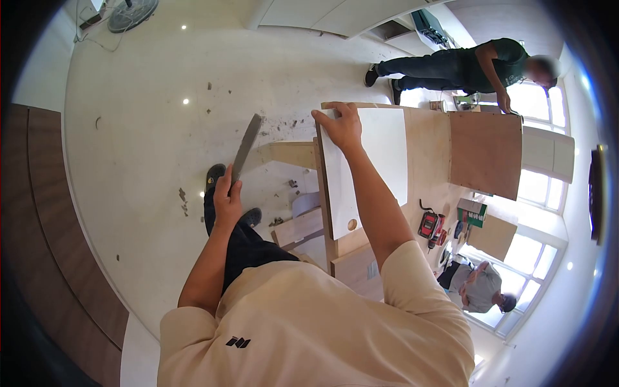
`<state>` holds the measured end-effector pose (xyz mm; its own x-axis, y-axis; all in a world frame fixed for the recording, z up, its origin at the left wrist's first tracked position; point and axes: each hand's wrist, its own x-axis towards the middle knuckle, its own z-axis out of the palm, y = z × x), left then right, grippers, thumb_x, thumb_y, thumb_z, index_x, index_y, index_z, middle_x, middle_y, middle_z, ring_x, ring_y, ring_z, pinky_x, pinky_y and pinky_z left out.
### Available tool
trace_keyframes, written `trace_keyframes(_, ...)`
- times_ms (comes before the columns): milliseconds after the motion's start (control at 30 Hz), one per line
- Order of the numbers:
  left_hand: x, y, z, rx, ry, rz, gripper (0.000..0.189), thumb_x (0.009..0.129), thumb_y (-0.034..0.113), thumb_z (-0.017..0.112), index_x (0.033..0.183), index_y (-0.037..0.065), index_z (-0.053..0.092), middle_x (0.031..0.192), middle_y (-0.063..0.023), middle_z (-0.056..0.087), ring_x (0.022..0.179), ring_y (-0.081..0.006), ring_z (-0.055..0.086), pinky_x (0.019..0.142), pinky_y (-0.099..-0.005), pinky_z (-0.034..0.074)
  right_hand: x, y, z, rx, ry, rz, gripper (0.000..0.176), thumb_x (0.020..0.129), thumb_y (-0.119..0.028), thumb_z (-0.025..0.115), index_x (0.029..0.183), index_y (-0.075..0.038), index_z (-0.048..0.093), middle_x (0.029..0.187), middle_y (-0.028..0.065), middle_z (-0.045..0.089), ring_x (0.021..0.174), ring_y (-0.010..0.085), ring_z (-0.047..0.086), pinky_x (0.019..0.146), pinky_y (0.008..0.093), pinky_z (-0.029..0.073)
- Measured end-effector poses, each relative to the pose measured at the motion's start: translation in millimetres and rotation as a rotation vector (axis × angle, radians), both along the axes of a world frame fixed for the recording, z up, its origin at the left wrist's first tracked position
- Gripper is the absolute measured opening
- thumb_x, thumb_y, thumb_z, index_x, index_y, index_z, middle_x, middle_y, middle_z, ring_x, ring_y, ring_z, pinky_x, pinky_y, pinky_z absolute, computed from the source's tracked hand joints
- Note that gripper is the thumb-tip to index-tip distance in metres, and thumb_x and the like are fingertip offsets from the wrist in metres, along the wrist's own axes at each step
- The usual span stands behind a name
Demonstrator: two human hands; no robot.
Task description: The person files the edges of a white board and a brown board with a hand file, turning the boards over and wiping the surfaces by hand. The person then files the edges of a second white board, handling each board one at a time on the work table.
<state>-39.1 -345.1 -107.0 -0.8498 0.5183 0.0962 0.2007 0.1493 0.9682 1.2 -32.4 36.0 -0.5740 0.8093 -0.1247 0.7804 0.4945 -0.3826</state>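
Observation:
My left hand (227,201) is closed around one end of a long, flat grey metal file (246,147), held out over the floor, apart from the table. A white panel (380,164) with a round hole (352,224) near one corner lies on the wooden worktable (425,138). My right hand (343,129) grips this panel near its far corner, thumb at the near edge and fingers bent over the far side. The fingertips are partly hidden.
A red power drill (431,226), a green-and-white box (472,213) and a brown wooden box (485,155) rest on the table. One person (477,68) stands beyond its far end, another (480,284) at the right. Scraps (184,200) litter the floor.

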Motion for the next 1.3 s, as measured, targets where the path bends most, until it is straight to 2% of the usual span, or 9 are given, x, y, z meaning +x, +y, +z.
trace_keyframes(200,-17,-1,2,-0.010,-0.014,-0.032,0.046,0.095,0.009,0.062,0.140,0.004,0.051,0.088,-0.0118,0.056,0.080,-0.0249,0.053,0.076,-0.0320,0.046,-12,20,0,-0.229,-0.006,-0.178,0.049,0.073,-0.051,0.081,0.100,-0.011,0.076,0.109,0.0140,0.060,0.103,0.0311,0.063,0.089,0.0427,0.051)
trace_keyframes(300,-24,6,0,0.000,-0.039,-0.067,0.046,0.095,0.009,0.062,0.140,0.004,0.051,0.090,-0.0123,0.056,0.082,-0.0257,0.054,0.078,-0.0321,0.046,-8,1,7,-0.027,-0.024,0.049,0.046,0.075,-0.049,0.080,0.099,-0.010,0.077,0.112,0.0150,0.059,0.104,0.0317,0.063,0.090,0.0427,0.051)
trace_keyframes(600,-35,45,9,0.001,-0.035,-0.211,0.046,0.095,0.009,0.062,0.140,0.006,0.051,0.093,-0.0138,0.058,0.084,-0.0281,0.055,0.081,-0.0336,0.046,6,14,-2,-0.098,0.046,0.077,0.035,0.084,-0.040,0.074,0.106,-0.013,0.077,0.108,0.0127,0.058,0.100,0.0291,0.062,0.089,0.0372,0.050)
trace_keyframes(633,-35,47,10,0.000,-0.029,-0.217,0.046,0.095,0.009,0.062,0.140,0.006,0.051,0.092,-0.0138,0.058,0.084,-0.0279,0.055,0.080,-0.0336,0.046,5,11,8,-0.200,0.029,0.049,0.036,0.090,-0.037,0.068,0.117,-0.014,0.072,0.123,0.0156,0.056,0.112,0.0328,0.057,0.097,0.0427,0.046)
trace_keyframes(733,-31,43,12,-0.003,-0.035,-0.231,0.046,0.096,0.010,0.062,0.140,0.006,0.051,0.092,-0.0132,0.058,0.083,-0.0269,0.055,0.080,-0.0327,0.046,39,-16,-16,0.352,-0.044,0.163,0.044,0.097,-0.037,0.056,0.136,-0.015,0.059,0.141,0.0163,0.047,0.129,0.0342,0.045,0.107,0.0494,0.034)
trace_keyframes(767,-30,38,9,-0.005,-0.025,-0.239,0.045,0.096,0.010,0.061,0.140,0.005,0.051,0.092,-0.0131,0.058,0.083,-0.0266,0.055,0.080,-0.0325,0.046,60,-27,-22,0.283,-0.097,0.208,0.056,0.101,-0.040,0.045,0.150,-0.014,0.040,0.156,0.0163,0.032,0.143,0.0364,0.027,0.116,0.0540,0.018)
trace_keyframes(900,-26,21,19,-0.068,-0.012,-0.260,0.044,0.097,0.010,0.060,0.139,0.003,0.051,0.096,-0.0120,0.060,0.085,-0.0241,0.056,0.081,-0.0316,0.046,111,-76,-17,0.209,-0.275,0.223,0.064,0.102,-0.046,0.042,0.154,-0.010,0.029,0.164,0.0139,0.016,0.151,0.0350,0.011,0.122,0.0522,0.008)
trace_keyframes(1200,-10,-16,59,-0.108,0.007,-0.298,0.046,0.098,0.008,0.057,0.142,0.000,0.047,0.110,-0.0116,0.060,0.096,-0.0201,0.057,0.086,-0.0299,0.047,226,-168,-12,0.158,-0.123,0.159,0.056,0.102,-0.033,0.049,0.149,-0.005,0.038,0.160,0.0132,0.028,0.148,0.0322,0.024,0.120,0.0493,0.020)
trace_keyframes(1300,-16,-29,84,-0.260,-0.087,-0.348,0.046,0.102,0.011,0.053,0.146,0.001,0.044,0.138,-0.0158,0.056,0.123,-0.0207,0.055,0.103,-0.0314,0.042,245,-181,-25,0.158,-0.021,0.115,0.053,0.101,-0.032,0.050,0.147,-0.004,0.041,0.159,0.0137,0.030,0.147,0.0326,0.026,0.119,0.0498,0.022)
